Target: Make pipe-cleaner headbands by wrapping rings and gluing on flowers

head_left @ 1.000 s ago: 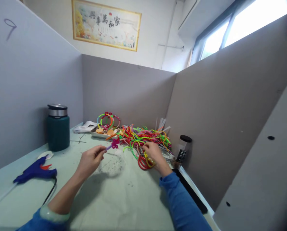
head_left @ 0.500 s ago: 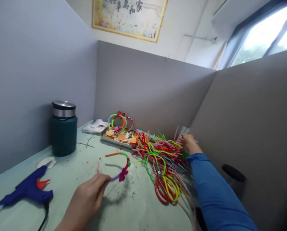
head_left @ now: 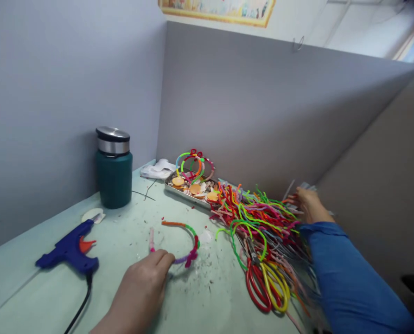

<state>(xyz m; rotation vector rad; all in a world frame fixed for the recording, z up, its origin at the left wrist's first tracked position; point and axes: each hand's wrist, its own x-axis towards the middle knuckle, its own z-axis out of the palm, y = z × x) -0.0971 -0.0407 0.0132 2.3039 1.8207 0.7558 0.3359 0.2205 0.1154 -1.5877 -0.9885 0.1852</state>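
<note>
Near the front middle, my left hand (head_left: 142, 283) pinches the purple part of a multicoloured pipe-cleaner headband (head_left: 193, 241). That headband is an open curve of orange, green, red, purple and pink, with a magenta flower shape on it. My right hand (head_left: 311, 204), at the end of a blue sleeve, reaches to the far right end of a heap of coloured pipe cleaners (head_left: 255, 208). Its fingers are small and partly hidden there, so what they touch is unclear. Scissors with red and yellow handles (head_left: 267, 283) lie at the near side of the heap.
A metal tray (head_left: 186, 196) holds round orange pieces, with finished-looking rings (head_left: 196, 164) standing on it. At the left are a dark green jar (head_left: 114, 178) and a blue glue gun (head_left: 71, 250) with a black cord. Grey partitions (head_left: 248, 102) enclose the table.
The view has turned right and down. The headband sits lower, nearer the table, in my left hand. My right hand stays at the heap's far right end.
</note>
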